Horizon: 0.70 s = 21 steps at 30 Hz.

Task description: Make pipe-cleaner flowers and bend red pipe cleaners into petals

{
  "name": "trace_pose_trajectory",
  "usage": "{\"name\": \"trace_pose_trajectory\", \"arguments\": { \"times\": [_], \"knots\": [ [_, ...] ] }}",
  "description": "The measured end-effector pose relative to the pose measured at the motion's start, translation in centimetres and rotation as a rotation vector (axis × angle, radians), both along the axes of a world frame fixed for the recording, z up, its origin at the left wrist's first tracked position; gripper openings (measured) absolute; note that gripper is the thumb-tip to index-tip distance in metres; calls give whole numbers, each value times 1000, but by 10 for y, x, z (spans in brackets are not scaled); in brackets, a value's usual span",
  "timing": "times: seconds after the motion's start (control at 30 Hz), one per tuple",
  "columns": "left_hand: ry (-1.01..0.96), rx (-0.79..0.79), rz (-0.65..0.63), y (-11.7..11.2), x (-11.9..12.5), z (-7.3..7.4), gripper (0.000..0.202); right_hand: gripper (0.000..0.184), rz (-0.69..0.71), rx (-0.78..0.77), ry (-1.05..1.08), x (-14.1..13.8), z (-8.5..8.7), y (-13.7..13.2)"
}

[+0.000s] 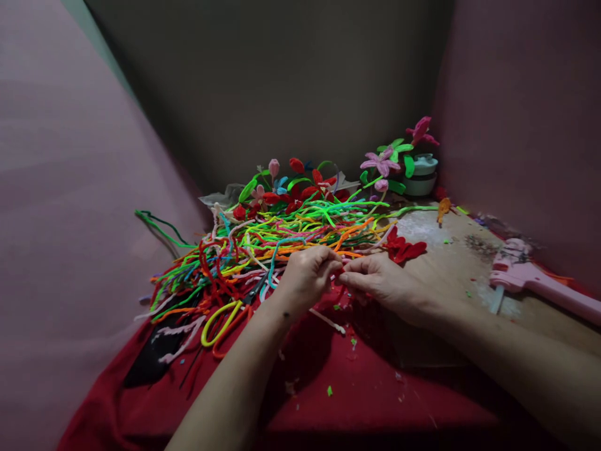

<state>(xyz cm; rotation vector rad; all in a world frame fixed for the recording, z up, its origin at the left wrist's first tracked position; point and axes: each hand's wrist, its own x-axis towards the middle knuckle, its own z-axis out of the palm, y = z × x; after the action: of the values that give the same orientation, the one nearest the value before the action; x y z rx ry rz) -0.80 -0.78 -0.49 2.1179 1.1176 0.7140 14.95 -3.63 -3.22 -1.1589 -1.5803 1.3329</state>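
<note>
My left hand (307,272) is closed, its thumb and fingers pinching a small red pipe cleaner (340,273). From the other side my right hand (378,280) pinches the same red piece, so the fingertips of both hands almost meet. Much of the piece is hidden by the fingers. Just beyond my right hand lie red pipe-cleaner petals (404,247). A big heap of loose pipe cleaners (282,228) in many colours spreads behind both hands. Scissors (220,322) with a yellow handle loop lie left of my left forearm, partly under the heap.
A pink hot glue gun (526,275) rests on the brown board (451,269) at right. Finished pipe-cleaner flowers (319,181) stand at the back, near a pale lidded container (420,175). Scraps dot the red cloth (328,401). A black flat object (145,366) lies left.
</note>
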Motion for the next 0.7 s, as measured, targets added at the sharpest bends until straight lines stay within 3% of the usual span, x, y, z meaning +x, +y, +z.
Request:
{"name": "trace_pose_trajectory", "arguments": {
  "times": [0.1, 0.17, 0.2, 0.33, 0.4, 0.7],
  "knots": [
    [39, 301, 33, -1, 4, -6, 11, 24, -7, 36, 0, 1, 1, 0],
    [-4, 341, 47, -2, 6, -6, 10, 28, -19, 36, 42, 1, 3, -1],
    [-45, 270, 45, -2, 6, -4, 10, 29, -26, 28, 62, 1, 4, -2],
    [-241, -280, -31, -2, 5, 4, 15, 30, -41, 12, 95, 0, 9, -5],
    [-310, -412, -62, -2, 4, 6, 17, 30, -44, 15, 106, -1, 10, -6],
    [-323, -268, 160, -4, 15, -2, 14, 32, -34, 56, 49, -1, 1, 0]
  ]
}}
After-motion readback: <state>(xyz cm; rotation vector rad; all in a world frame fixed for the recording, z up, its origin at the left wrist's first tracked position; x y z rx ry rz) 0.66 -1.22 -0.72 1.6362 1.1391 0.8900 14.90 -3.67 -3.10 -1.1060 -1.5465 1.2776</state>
